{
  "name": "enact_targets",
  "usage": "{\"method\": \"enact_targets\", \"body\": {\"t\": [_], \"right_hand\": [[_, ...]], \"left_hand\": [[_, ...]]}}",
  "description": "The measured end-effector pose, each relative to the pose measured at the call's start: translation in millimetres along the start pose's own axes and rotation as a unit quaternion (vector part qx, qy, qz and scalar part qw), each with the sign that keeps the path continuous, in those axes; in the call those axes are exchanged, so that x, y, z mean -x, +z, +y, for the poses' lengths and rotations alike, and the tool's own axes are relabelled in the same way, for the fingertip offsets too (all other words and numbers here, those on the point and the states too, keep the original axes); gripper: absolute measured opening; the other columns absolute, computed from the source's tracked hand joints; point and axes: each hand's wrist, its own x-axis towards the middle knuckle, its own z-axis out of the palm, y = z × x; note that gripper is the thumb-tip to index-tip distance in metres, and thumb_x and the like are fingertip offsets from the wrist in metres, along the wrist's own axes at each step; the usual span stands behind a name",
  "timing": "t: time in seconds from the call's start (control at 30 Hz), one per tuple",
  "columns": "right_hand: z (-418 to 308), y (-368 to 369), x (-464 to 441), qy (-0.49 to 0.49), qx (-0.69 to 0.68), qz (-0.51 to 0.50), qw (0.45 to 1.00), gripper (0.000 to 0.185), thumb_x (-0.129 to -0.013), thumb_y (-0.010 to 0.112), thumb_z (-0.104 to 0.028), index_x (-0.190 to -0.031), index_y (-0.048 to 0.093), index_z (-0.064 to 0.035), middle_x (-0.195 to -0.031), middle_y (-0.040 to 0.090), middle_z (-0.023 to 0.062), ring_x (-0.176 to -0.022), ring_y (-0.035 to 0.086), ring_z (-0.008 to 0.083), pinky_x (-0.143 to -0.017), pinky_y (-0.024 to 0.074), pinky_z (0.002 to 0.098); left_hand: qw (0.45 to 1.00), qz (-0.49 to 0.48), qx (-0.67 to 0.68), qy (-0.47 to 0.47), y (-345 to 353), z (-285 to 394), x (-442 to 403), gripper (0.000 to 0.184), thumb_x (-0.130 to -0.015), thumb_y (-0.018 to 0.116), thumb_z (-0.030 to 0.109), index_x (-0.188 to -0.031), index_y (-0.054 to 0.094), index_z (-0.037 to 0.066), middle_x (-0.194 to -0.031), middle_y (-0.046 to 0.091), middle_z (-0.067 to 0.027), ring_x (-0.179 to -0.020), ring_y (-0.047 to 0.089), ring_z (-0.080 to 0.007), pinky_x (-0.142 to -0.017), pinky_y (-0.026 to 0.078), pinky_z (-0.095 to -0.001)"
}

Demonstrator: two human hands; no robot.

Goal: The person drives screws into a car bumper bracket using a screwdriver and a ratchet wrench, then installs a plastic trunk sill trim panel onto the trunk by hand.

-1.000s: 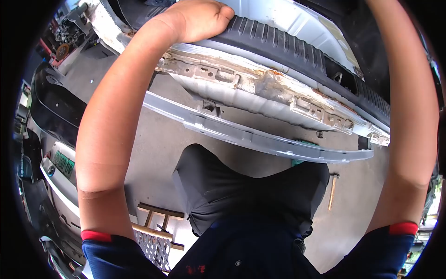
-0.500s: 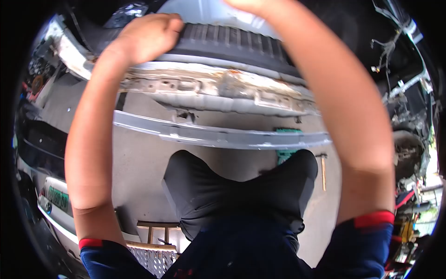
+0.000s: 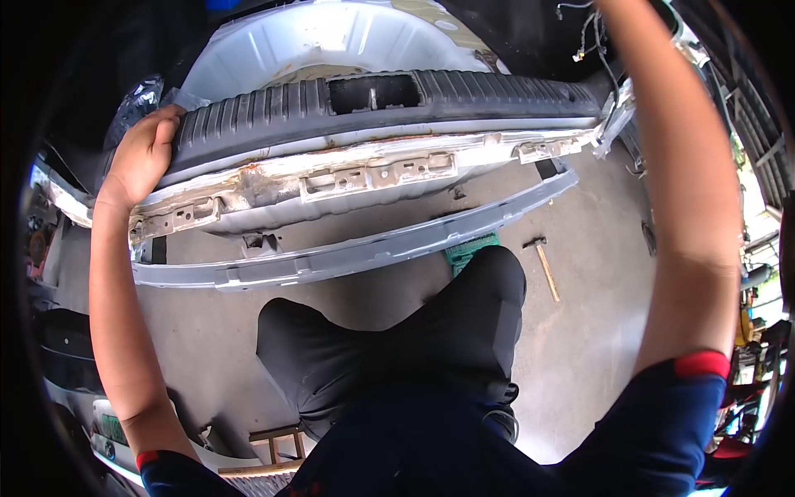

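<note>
My left hand (image 3: 147,157) is closed over the left end of a black ribbed trunk sill trim (image 3: 248,116), its thumb side uppermost and its fingertips partly hidden. The trim lies along the top of the car's rear body panel (image 3: 273,189), whose paint is scraped and rusty in places. My right arm (image 3: 691,182) reaches up past the top edge, and its hand is outside the picture. Below the panel runs a grey bumper beam (image 3: 356,253). Beyond the trim is the pale trunk floor (image 3: 331,37).
On the concrete floor lie a hammer (image 3: 546,272) and a green tool case (image 3: 472,250), partly behind my knee. Loose wires (image 3: 598,41) hang at the upper right. A wooden stool or rack (image 3: 277,439) stands at lower left, near another car's bumper (image 3: 116,435).
My view has tilted and shifted, showing more of the trim and trunk floor. My left hand stays at the trim's left end; my right hand has left the picture at the top.
</note>
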Motion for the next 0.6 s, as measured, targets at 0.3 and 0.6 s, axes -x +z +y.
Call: {"method": "enact_targets", "body": {"t": [0.3,0.6], "right_hand": [[63.3,106.8,89.2,0.099,0.005,-0.168,0.981,0.079,-0.103,0.035,-0.070,-0.144,0.061,-0.0070,-0.133,0.068,0.0204,-0.133,0.057,0.0288,-0.115,0.0387,0.0372],[101.1,80.3,109.7,0.059,-0.103,-0.210,0.970,0.072,-0.108,0.041,-0.057,-0.134,0.063,0.0061,-0.128,0.068,0.0178,-0.116,0.062,0.0250,-0.106,0.0461,0.0354]], "left_hand": [[0.999,0.005,0.000,-0.034,-5.6,23.2,2.6,0.051,-0.105,0.036,0.035,-0.127,0.062,-0.003,-0.131,0.065,-0.0245,-0.125,0.058,-0.0426,-0.109,0.043,-0.0417],[1.000,0.000,-0.001,-0.023,-5.6,8.3,6.0,0.050,-0.102,0.040,0.032,-0.128,0.063,-0.004,-0.130,0.066,-0.0251,-0.125,0.060,-0.0407,-0.111,0.043,-0.0413]]}}
